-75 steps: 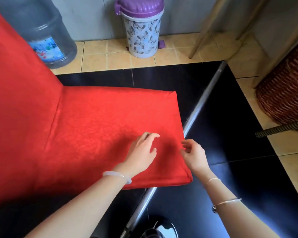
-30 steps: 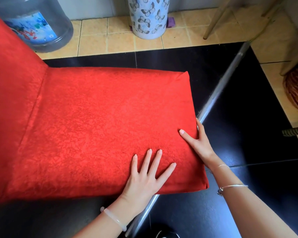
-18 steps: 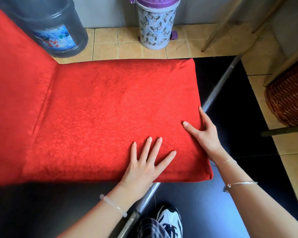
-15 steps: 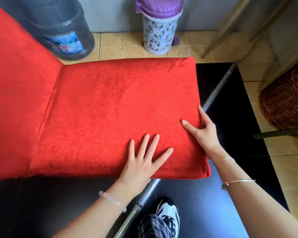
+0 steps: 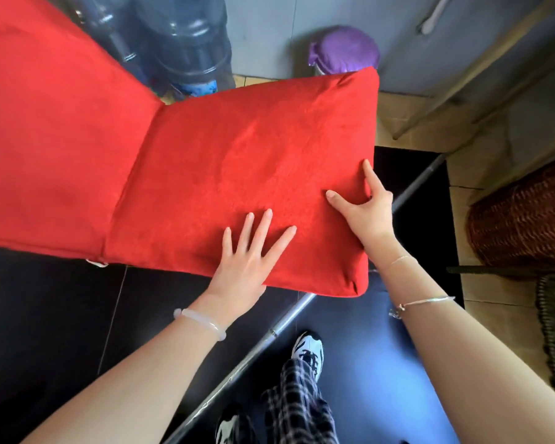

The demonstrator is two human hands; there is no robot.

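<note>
1. The red cushion fills the left and middle of the scene. Its left panel joins the right panel at a seam, and the right panel spreads over the black floor mat.
2. A large water bottle stands behind the cushion.
3. The left hand lies flat on the cushion's near edge, with its fingers straight and spread.
4. A metal pole runs under the cushion.
5. A purple-lidded bin peeks over the far corner.
6. The right hand grips the cushion's right edge. The thumb is on top and the index finger lies along the edge, with the other fingers curled at the side.
7. A wicker basket sits at the far right.
</note>
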